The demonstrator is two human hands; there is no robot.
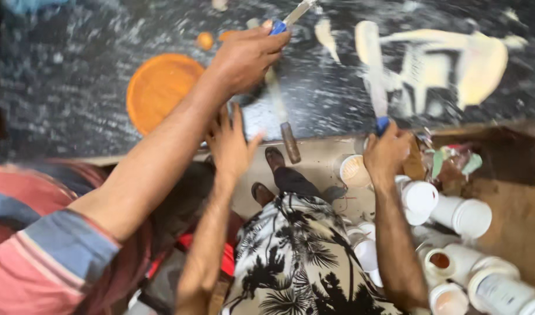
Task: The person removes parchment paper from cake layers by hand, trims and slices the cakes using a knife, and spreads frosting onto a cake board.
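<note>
Dark speckled slab [314,99] carries an orange disc [162,87] and cream paste smears [477,61] well to the disc's right. The right hand [387,154] is closed around a blue-handled putty knife [375,76], whose blade runs straight away from it onto the paste. The left hand [229,143], nearer the disc, is spread and empty. A co-worker's hand [247,55] grips a second scraper [296,13].

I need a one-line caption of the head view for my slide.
Right hand holds a blue-handled scraper at a dark speckled slab; left hand open; a co-worker's hand holds another.
</note>
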